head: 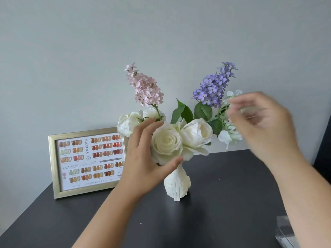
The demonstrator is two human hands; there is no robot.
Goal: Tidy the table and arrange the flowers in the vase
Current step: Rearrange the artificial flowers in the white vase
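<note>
My left hand (143,158) is cupped around the front cream rose (166,141): the thumb lies under the bloom, touching its lower petals, and the fingers (149,123) curve up its left side, spread a little and not clamped. My right hand (263,126) is blurred; its fingers look loosely curled and slightly apart beside the small white blossoms (228,136) on the right of the bunch, and I cannot tell whether they touch or hold anything.

The rose sits with a second cream rose (197,134) just to its right and another white bloom (128,122) behind my left fingers. A pink lilac spike (146,88) rises at the left, a purple lilac spike (214,86) at the right, green leaves (186,112) between them. All stems go down into the white ribbed vase (177,183), standing upright on the dark table (223,203) just right of my left wrist.

Left of the vase, a gold picture frame (53,167) leans against the grey wall (89,51). Its card shows rows of nail colour swatches, reads "MIGEEN C" vertically and "024" lower left; the smaller print is too fine to read. Something clear and plastic-looking (286,233) lies at the table's right edge.
</note>
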